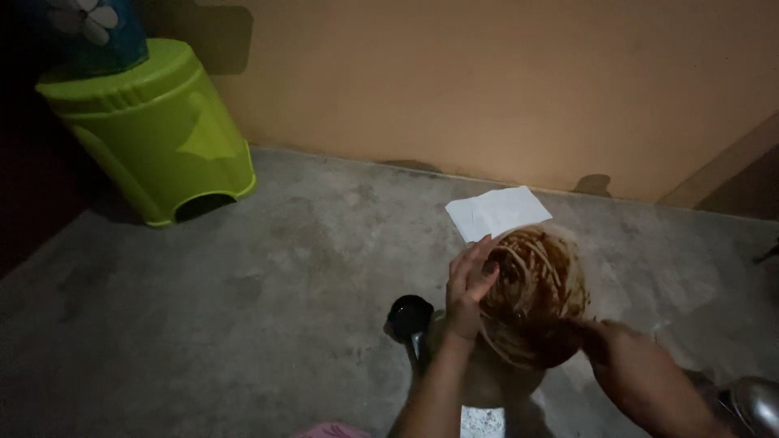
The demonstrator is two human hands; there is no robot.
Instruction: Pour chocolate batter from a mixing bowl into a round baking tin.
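Observation:
A round bowl (pixel 531 296) smeared inside with brown sauce is tilted toward me above the grey concrete floor. My left hand (pixel 469 284) grips its left rim, fingers spread over the edge. My right hand (pixel 596 337) reaches into the lower right part of the bowl; its fingers are hidden in the dark sauce. A black ladle (pixel 410 318) lies on the floor just left of my left wrist. A white sheet of paper (pixel 497 212) lies on the floor behind the bowl.
A lime-green plastic stool (pixel 154 130) stands at the back left with a blue flowered object (pixel 97 32) on top. An orange wall (pixel 487 81) runs along the back. A shiny metal object (pixel 755 401) shows at the lower right edge.

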